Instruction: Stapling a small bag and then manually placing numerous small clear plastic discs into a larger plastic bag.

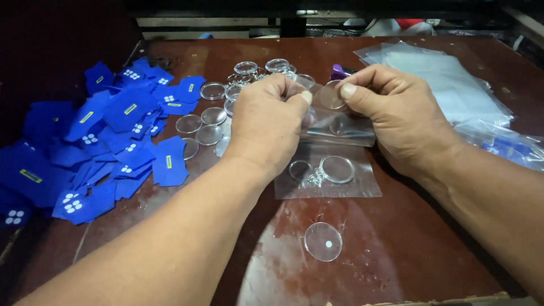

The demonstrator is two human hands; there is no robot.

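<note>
Clear disc [330,95], light, stiff and likely slippery, is pinched at its rim by the right hand [396,116] while the left hand [269,122] grips the limp plastic bag [340,131].

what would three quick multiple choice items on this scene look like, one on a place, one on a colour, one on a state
1. Where does the heap of fabric pieces lie?
A. on the left of the table
B. under the plastic sheets
C. in the right hand

2. What colour are those fabric pieces?
A. red
B. blue
C. green

3. How is the small clear bag held?
A. lying untouched
B. by the left hand only
C. by both hands at its top

Answers:
1 A, the heap spreads over the left part of the dark wooden table.
2 B, they are blue with small white and yellow marks.
3 C, the left hand and right hand pinch its upper edge, with a clear disc at the opening.
</note>
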